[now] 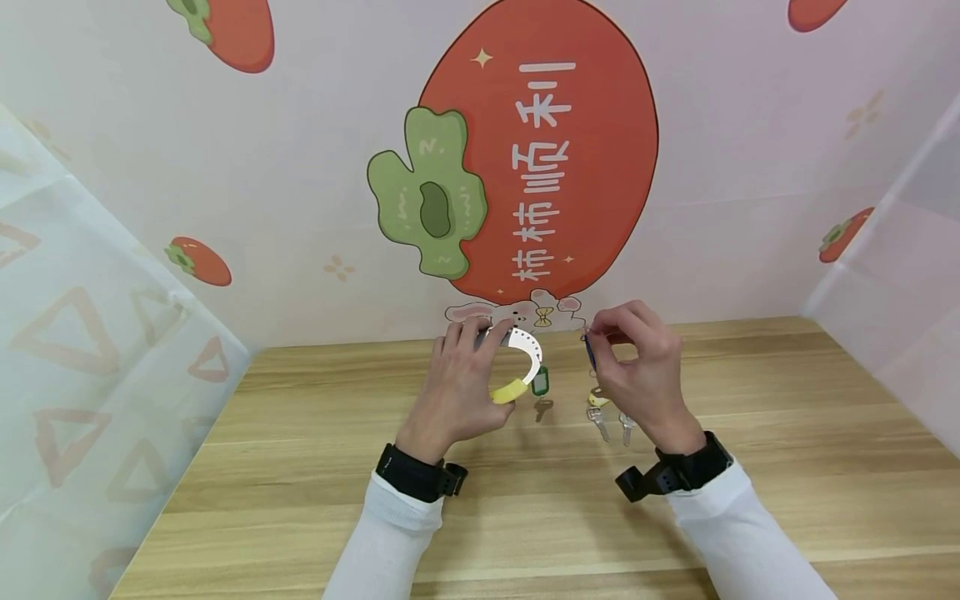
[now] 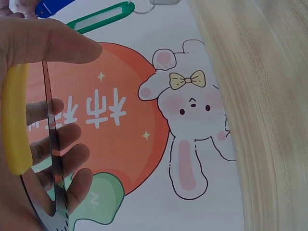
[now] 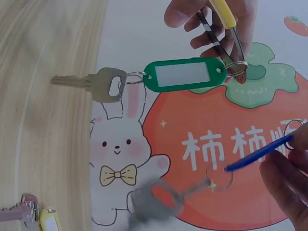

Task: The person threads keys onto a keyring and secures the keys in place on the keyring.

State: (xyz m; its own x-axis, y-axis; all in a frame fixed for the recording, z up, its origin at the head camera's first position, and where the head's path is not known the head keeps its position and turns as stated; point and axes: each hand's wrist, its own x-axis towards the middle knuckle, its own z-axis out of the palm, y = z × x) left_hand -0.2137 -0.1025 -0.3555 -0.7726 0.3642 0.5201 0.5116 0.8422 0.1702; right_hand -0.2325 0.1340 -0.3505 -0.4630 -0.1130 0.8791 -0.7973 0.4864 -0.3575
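Note:
My left hand (image 1: 461,379) grips a curved flat metal ring (image 1: 531,354) with a row of small holes and a yellow sleeve (image 2: 15,120), thumb on one side and fingers on the other. From the metal ring hangs a green key tag (image 3: 183,74) by a small split ring, with a key (image 3: 106,84) below it. To the right, my right hand (image 1: 641,367) pinches a blue key tag (image 3: 260,153) near its upper split ring (image 3: 292,126). A blurred key (image 3: 149,202) dangles from the blue tag. The two hands are apart.
A yellow key tag (image 1: 597,398) lies with a key (image 3: 21,211) on the wooden table (image 1: 315,467), below my right hand. Behind the table's far edge stands a printed backdrop (image 1: 720,167) with a large persimmon and a rabbit. White patterned cloth walls (image 1: 97,350) flank the sides.

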